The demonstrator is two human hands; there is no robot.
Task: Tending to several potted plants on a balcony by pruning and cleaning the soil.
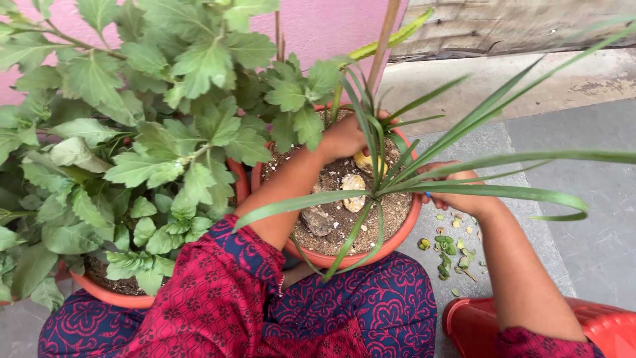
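Reaching into the pot, left hand sits on soil near a yellowish stone, grip state unclear. Right hand, outside the rim, curls w/ something blue barely showing.

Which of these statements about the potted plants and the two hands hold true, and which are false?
1. The left hand reaches into the round terracotta pot of sandy soil. True.
2. The right hand rests inside that pot. False: it is at the outer rim, among the long narrow green leaves.
3. Pale stones lie on the soil. True.
4. The grey paving beside the pot holds cut flowers. False: small green leaf scraps lie there.
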